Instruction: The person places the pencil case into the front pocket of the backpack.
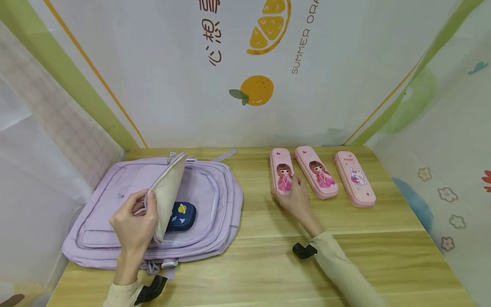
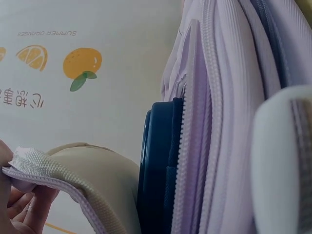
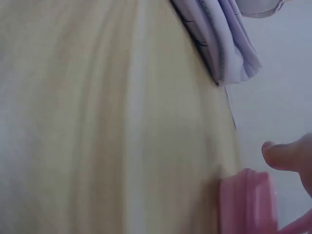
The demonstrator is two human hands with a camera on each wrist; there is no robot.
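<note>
A light purple backpack lies on the table at the left, its front pocket unzipped. My left hand pinches the edge of the cream-lined pocket flap and holds it raised. Inside the pocket sits a dark blue pencil case with planet pictures; the flap hides part of it. Over the near end of the leftmost pink pencil case, decorated with a girl in a pink dress, is my right hand. In the right wrist view its extended thumb stands apart from the case's side.
Right of that case lie a second pink girl pencil case and a pink bunny pencil case. They rest on a wood-grain table. A white printed cloth hangs behind, with more cloth at both sides.
</note>
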